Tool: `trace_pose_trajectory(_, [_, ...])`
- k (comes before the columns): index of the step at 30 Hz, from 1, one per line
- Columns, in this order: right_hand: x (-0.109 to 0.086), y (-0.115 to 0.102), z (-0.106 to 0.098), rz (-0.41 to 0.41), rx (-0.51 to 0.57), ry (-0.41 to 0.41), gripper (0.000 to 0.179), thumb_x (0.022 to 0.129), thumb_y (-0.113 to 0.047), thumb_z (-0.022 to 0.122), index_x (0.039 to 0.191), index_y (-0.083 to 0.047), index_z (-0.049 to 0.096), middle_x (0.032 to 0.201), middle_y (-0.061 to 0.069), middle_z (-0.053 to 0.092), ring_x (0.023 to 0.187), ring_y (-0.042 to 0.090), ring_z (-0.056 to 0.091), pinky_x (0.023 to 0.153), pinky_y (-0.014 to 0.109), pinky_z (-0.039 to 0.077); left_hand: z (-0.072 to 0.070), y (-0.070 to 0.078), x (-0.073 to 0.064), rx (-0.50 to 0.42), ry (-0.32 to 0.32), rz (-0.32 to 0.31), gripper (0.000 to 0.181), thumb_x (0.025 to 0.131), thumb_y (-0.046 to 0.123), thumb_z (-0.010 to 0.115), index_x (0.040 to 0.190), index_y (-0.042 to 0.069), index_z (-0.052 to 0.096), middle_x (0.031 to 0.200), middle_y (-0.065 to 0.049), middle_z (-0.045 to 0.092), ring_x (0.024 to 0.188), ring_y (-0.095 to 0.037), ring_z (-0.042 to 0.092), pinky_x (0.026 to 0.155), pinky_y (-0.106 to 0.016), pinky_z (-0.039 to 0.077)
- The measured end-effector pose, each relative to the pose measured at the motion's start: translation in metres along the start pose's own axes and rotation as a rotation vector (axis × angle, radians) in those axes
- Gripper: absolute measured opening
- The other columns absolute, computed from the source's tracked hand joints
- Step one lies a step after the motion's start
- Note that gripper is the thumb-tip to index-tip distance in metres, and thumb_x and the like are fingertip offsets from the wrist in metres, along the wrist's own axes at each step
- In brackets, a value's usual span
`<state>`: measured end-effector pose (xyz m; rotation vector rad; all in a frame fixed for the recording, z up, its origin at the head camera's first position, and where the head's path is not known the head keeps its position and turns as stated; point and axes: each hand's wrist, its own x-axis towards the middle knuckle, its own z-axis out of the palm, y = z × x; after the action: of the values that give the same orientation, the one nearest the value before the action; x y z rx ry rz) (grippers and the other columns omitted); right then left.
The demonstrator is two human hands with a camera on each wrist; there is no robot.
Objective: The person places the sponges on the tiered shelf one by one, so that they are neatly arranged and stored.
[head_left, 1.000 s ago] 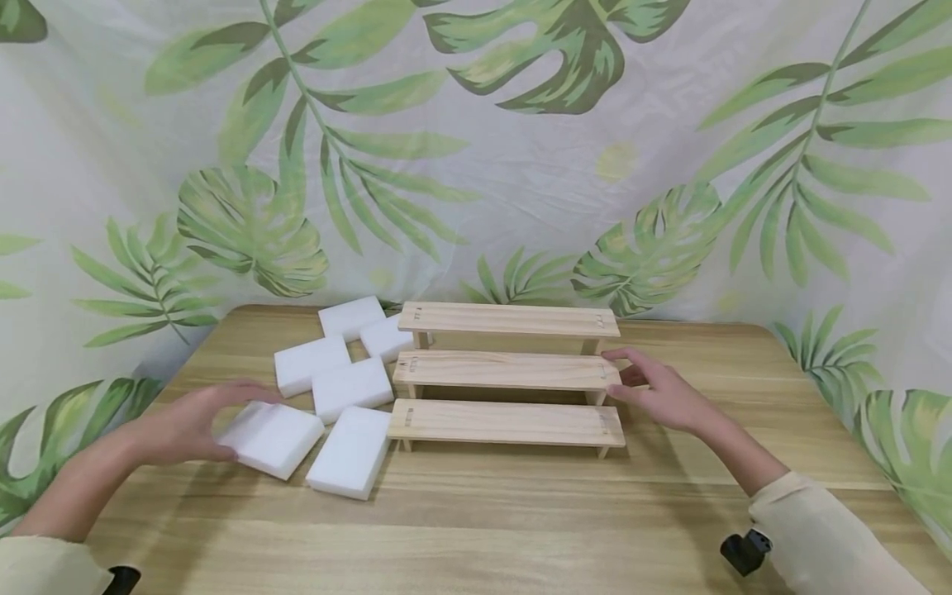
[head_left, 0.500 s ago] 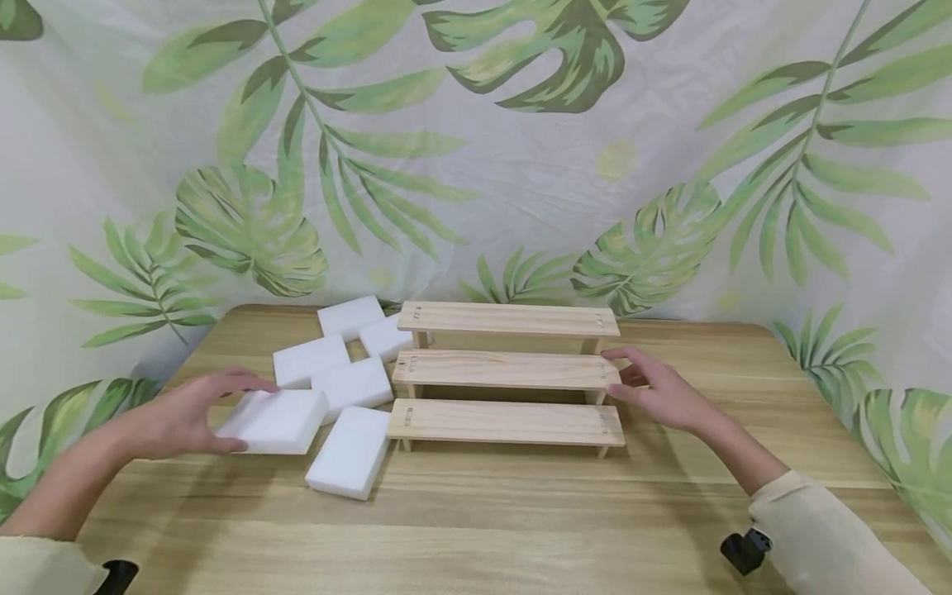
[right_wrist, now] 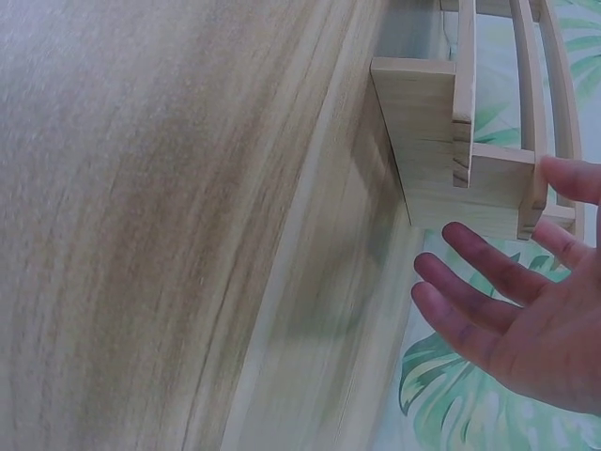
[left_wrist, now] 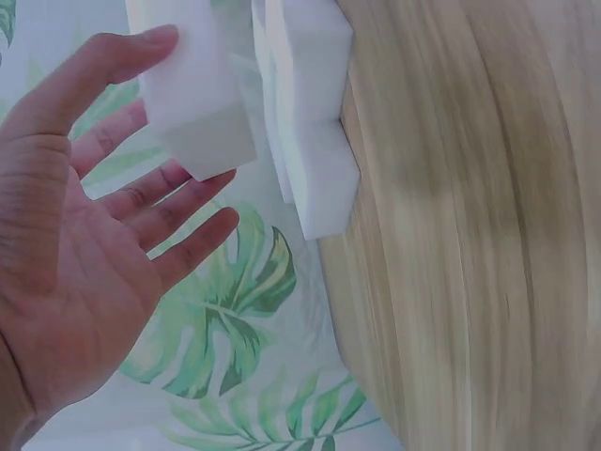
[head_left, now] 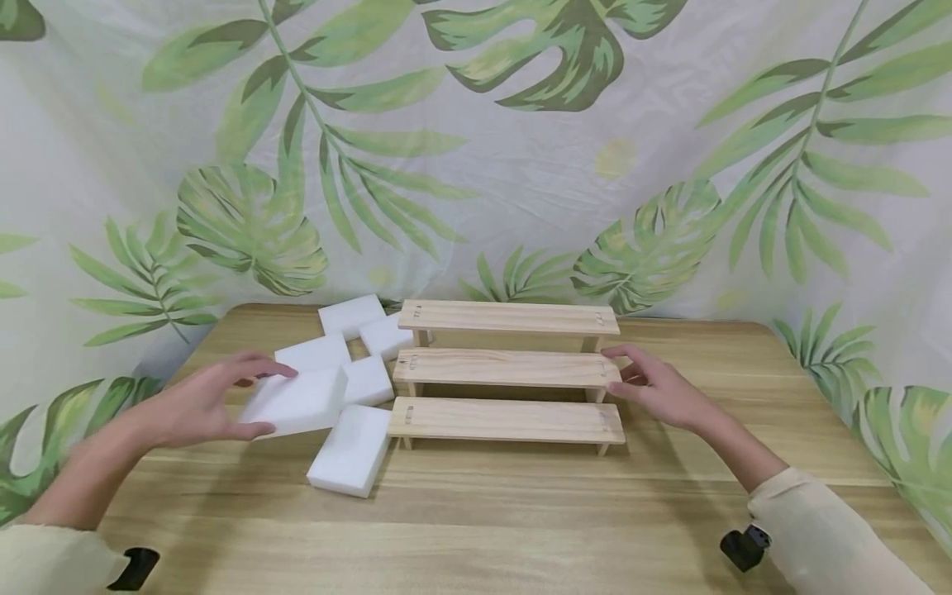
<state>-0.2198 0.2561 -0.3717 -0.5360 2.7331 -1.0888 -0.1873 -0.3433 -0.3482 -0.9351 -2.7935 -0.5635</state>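
My left hand [head_left: 189, 405] pinches a white foam block [head_left: 305, 401] between thumb and fingers at its left end. The block is raised and overlaps other white blocks in the head view. In the left wrist view the thumb lies on one face of the held block [left_wrist: 192, 85], with fingertips on the opposite side. My right hand [head_left: 658, 388] pinches the right end of the middle board of a three-tier wooden shelf [head_left: 506, 369] between thumb and index finger. The other fingers of the right hand [right_wrist: 535, 319] extend loosely beside the shelf's side panel [right_wrist: 423, 141].
Several white foam blocks [head_left: 349, 450] lie flat left of the shelf, one close against its lower left corner. The wooden table [head_left: 476, 537] ends at a leaf-patterned curtain [head_left: 521, 182]. A black wrist camera [head_left: 744, 547] shows beneath the right sleeve.
My left hand has lifted the foam block off the table and moved it up and right. The right hand and shelf have stayed in place.
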Motion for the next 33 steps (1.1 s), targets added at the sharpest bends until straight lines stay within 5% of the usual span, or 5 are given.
trace_pose_trajectory(8, [0.000, -0.002, 0.002, -0.025, 0.040, -0.011, 0.053, 0.106, -0.021, 0.059, 0.152, -0.003, 0.041, 0.127, 0.026, 0.062, 0.117, 0.042, 0.062, 0.090, 0.056, 0.054, 0.001, 0.016, 0.014, -0.029, 0.009, -0.007, 0.060, 0.075, 0.026, 0.094, 0.128, 0.018, 0.069, 0.123, -0.005, 0.063, 0.103, -0.019, 0.060, 0.079, -0.039, 0.053])
trace_pose_trajectory(16, [0.001, 0.000, 0.003, -0.040, 0.124, -0.034, 0.053, 0.106, -0.015, 0.057, 0.152, -0.001, 0.035, 0.105, 0.021, 0.070, 0.101, 0.036, 0.067, 0.084, 0.051, 0.054, 0.001, 0.024, 0.027, -0.030, 0.021, 0.012, 0.055, 0.077, 0.025, 0.091, 0.127, 0.017, 0.069, 0.122, -0.003, 0.062, 0.104, -0.018, 0.058, 0.080, -0.039, 0.051])
trace_pose_trajectory(24, [0.003, 0.004, 0.003, -0.048, 0.150, -0.044, 0.052, 0.106, -0.015, 0.056, 0.151, 0.000, 0.034, 0.107, 0.023, 0.069, 0.104, 0.038, 0.067, 0.088, 0.057, 0.055, 0.003, 0.028, 0.035, -0.064, 0.051, 0.038, 0.055, 0.075, 0.021, 0.091, 0.126, 0.016, 0.070, 0.121, -0.002, 0.063, 0.100, -0.016, 0.057, 0.077, -0.034, 0.049])
trace_pose_trajectory(33, [0.004, 0.000, 0.002, -0.020, 0.150, -0.049, 0.051, 0.105, -0.013, 0.057, 0.149, 0.000, 0.035, 0.110, 0.024, 0.069, 0.107, 0.040, 0.066, 0.090, 0.057, 0.054, 0.007, 0.037, 0.045, -0.072, 0.089, 0.053, 0.054, 0.078, 0.019, 0.088, 0.128, 0.015, 0.069, 0.125, -0.004, 0.063, 0.109, -0.024, 0.061, 0.083, -0.049, 0.051])
